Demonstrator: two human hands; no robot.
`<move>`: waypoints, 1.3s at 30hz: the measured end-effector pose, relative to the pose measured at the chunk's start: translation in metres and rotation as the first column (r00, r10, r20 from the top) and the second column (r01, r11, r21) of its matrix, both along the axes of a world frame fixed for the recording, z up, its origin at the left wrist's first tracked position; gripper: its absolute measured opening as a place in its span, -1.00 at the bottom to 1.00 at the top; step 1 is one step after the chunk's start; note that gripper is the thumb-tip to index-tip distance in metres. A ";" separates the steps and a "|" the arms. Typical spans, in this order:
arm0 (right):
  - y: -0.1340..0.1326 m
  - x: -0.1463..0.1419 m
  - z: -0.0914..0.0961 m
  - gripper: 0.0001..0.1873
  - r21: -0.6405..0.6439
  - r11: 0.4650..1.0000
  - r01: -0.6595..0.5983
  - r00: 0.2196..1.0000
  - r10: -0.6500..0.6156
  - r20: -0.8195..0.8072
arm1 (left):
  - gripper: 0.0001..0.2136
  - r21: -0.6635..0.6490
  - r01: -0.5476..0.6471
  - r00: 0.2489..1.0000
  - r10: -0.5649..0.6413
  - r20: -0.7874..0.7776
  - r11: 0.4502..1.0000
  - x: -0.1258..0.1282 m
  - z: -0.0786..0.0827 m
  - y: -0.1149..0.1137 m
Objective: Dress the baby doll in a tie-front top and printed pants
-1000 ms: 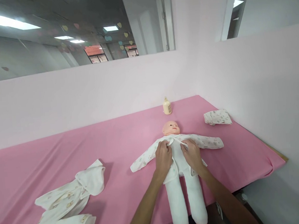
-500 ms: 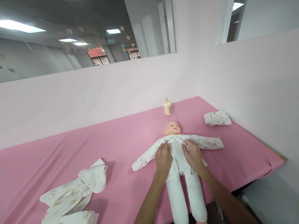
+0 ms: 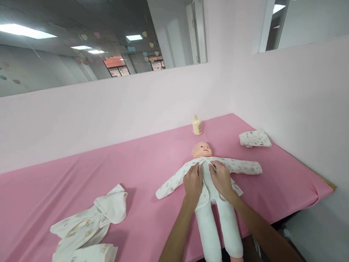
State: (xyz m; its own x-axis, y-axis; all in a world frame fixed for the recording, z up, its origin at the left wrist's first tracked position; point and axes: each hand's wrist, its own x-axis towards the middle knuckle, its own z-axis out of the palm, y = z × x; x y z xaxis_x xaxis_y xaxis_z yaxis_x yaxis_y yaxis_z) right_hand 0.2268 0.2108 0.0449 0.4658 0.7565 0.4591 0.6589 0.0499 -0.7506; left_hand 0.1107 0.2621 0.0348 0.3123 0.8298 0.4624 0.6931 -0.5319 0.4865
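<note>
A baby doll (image 3: pixel 203 149) lies on its back on the pink table cover (image 3: pixel 141 166), dressed in a white printed top (image 3: pixel 245 166) and white leggings (image 3: pixel 208 238). My left hand (image 3: pixel 193 181) rests on the left front flap of the top, fingers curled on the cloth. My right hand (image 3: pixel 221 180) sits on the right flap and pinches a thin white tie string at the doll's chest. Both hands are close together over the torso.
A small cream bottle (image 3: pixel 197 126) stands behind the doll's head by the wall. A folded printed cloth (image 3: pixel 254 138) lies at the right. A pile of white baby clothes (image 3: pixel 86 236) lies at the near left. Pink walls close the back and right sides.
My hands have drawn closer together over the doll's chest, and the tie string, stretched out before, is now gathered short between them. The view has shifted slightly.
</note>
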 end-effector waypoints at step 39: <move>-0.006 -0.018 -0.016 -0.68 0.088 0.991 -0.100 0.987 0.088 0.137 | -0.69 -0.294 0.275 0.937 -0.185 0.298 0.916 0.000 0.023 -0.002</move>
State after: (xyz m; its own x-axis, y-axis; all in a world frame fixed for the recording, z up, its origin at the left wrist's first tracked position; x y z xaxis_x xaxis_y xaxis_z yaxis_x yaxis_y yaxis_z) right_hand 0.2093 0.2047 0.0287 0.3246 0.7444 0.5835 0.7414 0.1828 -0.6456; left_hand 0.1107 0.2598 0.0575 0.4194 0.8669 0.2693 0.3969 -0.4419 0.8045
